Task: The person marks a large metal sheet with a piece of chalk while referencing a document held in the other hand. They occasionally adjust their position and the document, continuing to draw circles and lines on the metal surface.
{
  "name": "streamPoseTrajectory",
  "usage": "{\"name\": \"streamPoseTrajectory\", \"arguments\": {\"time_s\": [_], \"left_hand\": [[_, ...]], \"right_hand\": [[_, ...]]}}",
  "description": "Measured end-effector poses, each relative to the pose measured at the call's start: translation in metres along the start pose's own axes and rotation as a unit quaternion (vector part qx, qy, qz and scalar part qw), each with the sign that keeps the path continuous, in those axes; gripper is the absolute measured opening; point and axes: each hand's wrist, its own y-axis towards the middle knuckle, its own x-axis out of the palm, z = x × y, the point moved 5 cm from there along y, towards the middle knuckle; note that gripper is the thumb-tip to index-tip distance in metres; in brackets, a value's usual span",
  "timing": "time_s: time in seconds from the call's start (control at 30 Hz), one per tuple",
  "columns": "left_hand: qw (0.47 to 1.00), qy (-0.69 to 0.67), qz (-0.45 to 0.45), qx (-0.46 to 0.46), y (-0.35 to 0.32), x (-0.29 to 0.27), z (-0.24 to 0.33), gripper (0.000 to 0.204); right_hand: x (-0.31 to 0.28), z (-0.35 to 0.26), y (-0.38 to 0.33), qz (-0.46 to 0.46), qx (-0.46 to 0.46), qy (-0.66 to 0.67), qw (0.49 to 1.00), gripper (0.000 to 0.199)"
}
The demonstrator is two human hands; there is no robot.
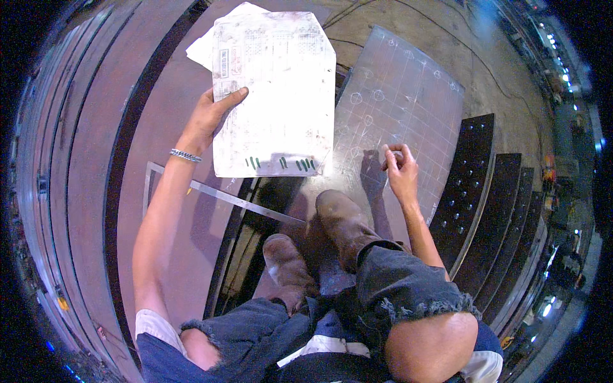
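Seen from above, a crouching person's left hand [211, 115] pinches a worn paper drawing [274, 89] by its edge, lifted for reading. The right hand [401, 169], fingers closed on a small marker, rests on a gridded steel plate [408, 96], with bare plate ahead; black drilled bars [472, 172] border the right.

Bright overhead light glares off the paper sheet [274, 96]; sharp shadows fall near the boots; fisheye edges bend, dark and blurred.
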Motion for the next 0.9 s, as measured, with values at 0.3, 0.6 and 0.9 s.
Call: {"name": "streamPoseTrajectory", "arguments": {"time_s": [0.3,0.6,0.9], "left_hand": [[0.997,0.002,0.071,-0.015,-0.015,-0.001,0.016,0.047],[0.994,0.034,0.094,-0.051,-0.010,0.004,0.017,0.044],[0.996,0.015,0.074,-0.057,-0.004,0.003,0.013,0.044]], "right_hand": [[-0.021,0.021,0.076,0.060,-0.015,-0.070,0.996,0.019],[-0.019,0.074,0.196,0.127,-0.066,-0.169,0.975,0.020],[-0.004,0.092,0.246,0.129,-0.045,-0.244,0.960,0.022]]}}
